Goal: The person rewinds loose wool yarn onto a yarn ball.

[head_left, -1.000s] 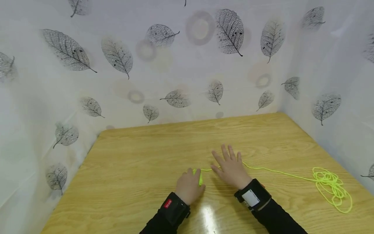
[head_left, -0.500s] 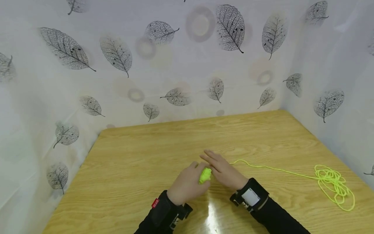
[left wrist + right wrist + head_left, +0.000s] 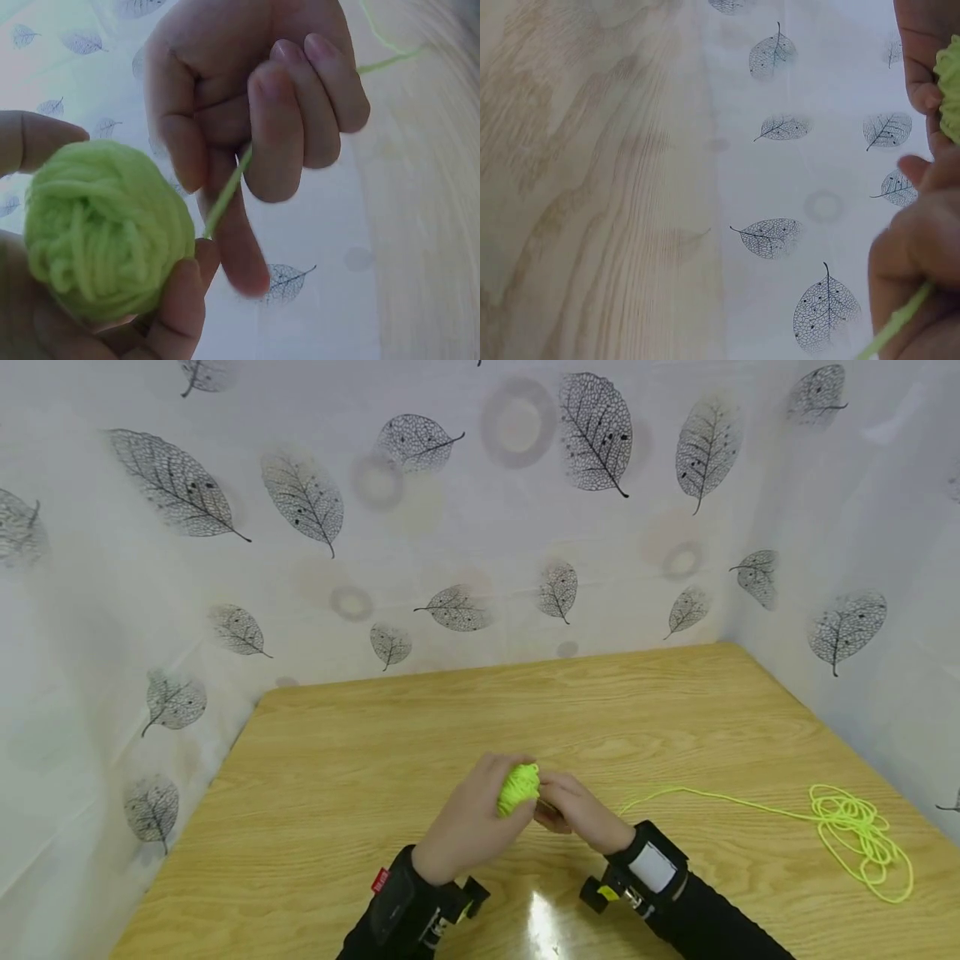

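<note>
A small ball of neon yellow-green yarn point(image 3: 519, 788) is gripped by my left hand point(image 3: 468, 818), raised above the table. In the left wrist view the wound yarn ball point(image 3: 109, 232) sits between the thumb and fingers. Close beside it on the right, my right hand point(image 3: 588, 814) has its fingers curled around the yarn strand point(image 3: 227, 195) that leads off the ball. The strand comes out of the back of that hand in the right wrist view, where the yarn point(image 3: 896, 324) passes under the fingers.
A loose, tangled heap of the same yarn point(image 3: 851, 827) lies at the right of the wooden table point(image 3: 390, 760). One strand point(image 3: 720, 798) runs from it toward the right hand. White cloth point(image 3: 450, 543) with leaf prints stands behind and at both sides.
The left hand has lifted the yarn ball off the table and turned it. My right hand, spread flat over the strand before, has drawn in toward the ball and curled its fingers around the yarn.
</note>
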Motion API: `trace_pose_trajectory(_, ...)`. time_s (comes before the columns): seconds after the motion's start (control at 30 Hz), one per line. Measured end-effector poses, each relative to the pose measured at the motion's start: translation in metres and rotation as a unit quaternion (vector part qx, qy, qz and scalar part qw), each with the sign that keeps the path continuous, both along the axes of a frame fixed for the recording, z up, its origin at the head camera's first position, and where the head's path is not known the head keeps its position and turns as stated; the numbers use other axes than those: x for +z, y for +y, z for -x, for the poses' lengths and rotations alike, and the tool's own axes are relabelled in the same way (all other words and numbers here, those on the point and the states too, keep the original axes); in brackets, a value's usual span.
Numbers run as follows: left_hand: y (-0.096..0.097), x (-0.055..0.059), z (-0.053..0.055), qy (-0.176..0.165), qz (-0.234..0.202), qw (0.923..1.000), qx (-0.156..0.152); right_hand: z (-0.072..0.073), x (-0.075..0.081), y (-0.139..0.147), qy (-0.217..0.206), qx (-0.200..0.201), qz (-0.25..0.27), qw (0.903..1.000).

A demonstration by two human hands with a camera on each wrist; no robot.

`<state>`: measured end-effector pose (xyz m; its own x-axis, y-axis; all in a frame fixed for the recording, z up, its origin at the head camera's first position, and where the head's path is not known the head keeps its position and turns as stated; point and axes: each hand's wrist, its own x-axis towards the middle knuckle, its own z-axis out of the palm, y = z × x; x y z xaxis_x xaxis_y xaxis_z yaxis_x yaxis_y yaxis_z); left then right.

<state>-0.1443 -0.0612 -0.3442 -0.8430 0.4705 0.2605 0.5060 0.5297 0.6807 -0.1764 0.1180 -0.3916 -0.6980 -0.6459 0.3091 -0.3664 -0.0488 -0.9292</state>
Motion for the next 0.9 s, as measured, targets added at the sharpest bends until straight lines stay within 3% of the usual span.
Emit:
trace_pose_trajectory(0.23,-0.009,0.001,0.006,0.027,-0.036,0.9986,0.028,-0.002,-0.001,-0.004,0.047,-0.042,-0.034,0.9974)
trace_pose_trajectory(0.37,-0.014,0.004,0.010,0.014,-0.057,0.9967,0.056,-0.004,0.000,-0.008,0.073,-0.070,-0.081,0.9915)
trace_pose_trajectory(0.5,-0.021,0.006,0.013,-0.008,-0.074,0.9929,0.093,-0.006,0.004,-0.010,0.086,-0.074,-0.113,0.9870)
trace_pose_trajectory(0.67,-0.035,0.009,0.019,-0.026,-0.098,0.9831,0.153,-0.005,0.004,-0.008,0.094,-0.064,-0.131,0.9848)
trace_pose_trajectory(0.9,-0.059,0.011,0.028,-0.037,-0.154,0.9623,0.221,-0.004,0.002,-0.004,0.099,-0.061,-0.146,0.9825)
